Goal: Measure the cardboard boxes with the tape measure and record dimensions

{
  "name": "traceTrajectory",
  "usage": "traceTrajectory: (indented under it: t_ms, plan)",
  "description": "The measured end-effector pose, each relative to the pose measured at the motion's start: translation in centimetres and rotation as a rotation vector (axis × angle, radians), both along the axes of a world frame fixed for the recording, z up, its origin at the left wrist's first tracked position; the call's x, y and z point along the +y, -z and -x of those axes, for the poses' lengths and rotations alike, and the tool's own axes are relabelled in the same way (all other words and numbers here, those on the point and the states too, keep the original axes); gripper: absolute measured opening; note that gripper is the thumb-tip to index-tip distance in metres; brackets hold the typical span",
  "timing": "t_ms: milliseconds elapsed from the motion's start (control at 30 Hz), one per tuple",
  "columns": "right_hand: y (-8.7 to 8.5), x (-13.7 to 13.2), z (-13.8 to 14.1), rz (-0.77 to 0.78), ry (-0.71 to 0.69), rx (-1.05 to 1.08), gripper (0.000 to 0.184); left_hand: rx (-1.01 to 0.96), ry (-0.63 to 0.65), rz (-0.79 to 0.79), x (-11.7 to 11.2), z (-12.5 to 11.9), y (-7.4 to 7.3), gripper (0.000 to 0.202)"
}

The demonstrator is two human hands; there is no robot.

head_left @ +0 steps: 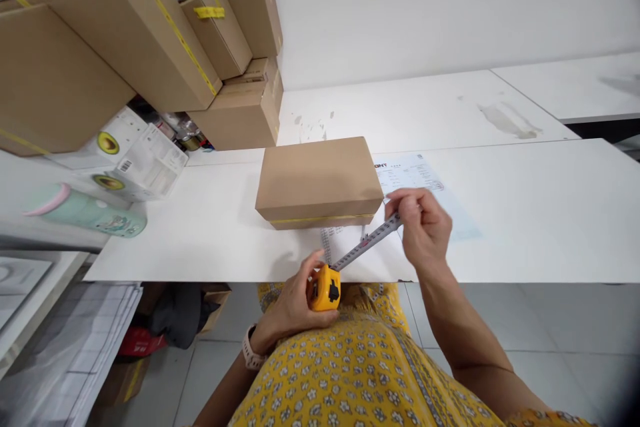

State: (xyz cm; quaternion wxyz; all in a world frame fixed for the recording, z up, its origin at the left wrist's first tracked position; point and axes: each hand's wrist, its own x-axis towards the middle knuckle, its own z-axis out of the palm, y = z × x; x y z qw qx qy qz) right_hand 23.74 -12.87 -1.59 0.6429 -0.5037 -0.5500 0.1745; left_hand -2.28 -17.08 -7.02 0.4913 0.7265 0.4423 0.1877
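A yellow tape measure (324, 289) sits in my left hand (296, 300), low at the desk's front edge, fingers wrapped round its case. Its grey blade (367, 242) is drawn out, slanting up and right to my right hand (424, 221), which pinches the far end. That end is hidden by the fingers. Right beside my right fingertips is the lower right corner of a closed cardboard box (320, 177); whether they touch it I cannot tell. Printed paper (413, 177) lies on the desk, partly under the box.
Several cardboard boxes (135, 33) are stacked at the back left against the wall. Below them are white avocado-print cartons (145, 160) and a mint green bottle (95, 213) lying on its side. The white desk (525, 213) ends just before my body. A shelf (40, 300) stands at lower left.
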Motion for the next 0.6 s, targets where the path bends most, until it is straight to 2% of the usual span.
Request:
traceTrajectory:
  t_ms: [67, 167, 233, 267, 333, 433, 533, 600]
  plan:
    - [1.4, -1.3, 1.4, -0.027, -0.116, -0.153, 0.022, -0.111, -0.07, -0.047, 0.0, -0.4, 0.5, 0.115]
    - [3.6, -2.9, 3.2, -0.225, -0.248, -0.427, 0.022, -0.221, -0.122, -0.199, 0.3, -0.8, 0.7, 0.115]
    - [5.2, -3.4, 3.6, -0.303, -0.177, -0.472, 0.024, -0.249, -0.145, -0.318, 0.8, -0.8, 0.1, 0.109]
    - [6.0, -3.5, 3.6, -0.287, -0.104, -0.46, 0.023, -0.244, -0.16, -0.388, 1.2, -0.6, -0.4, 0.105]
    - [7.9, -3.4, 2.9, -0.166, 0.067, -0.435, 0.022, -0.22, -0.19, -0.572, 2.4, -0.2, -1.9, 0.093]
    - [10.9, -2.6, 1.6, 0.124, 0.247, -0.488, 0.02, -0.19, -0.215, -0.919, 5.3, -0.1, -4.6, 0.081]
    - [13.2, -1.5, 0.6, 0.38, 0.274, -0.617, 0.024, -0.051, -0.22, -1.142, 9.2, -0.8, -6.3, 0.067]
    - [14.0, -0.9, 0.5, 0.482, 0.266, -0.7, 0.031, 0.097, -0.184, -1.188, 11.8, -1.6, -6.4, 0.048]
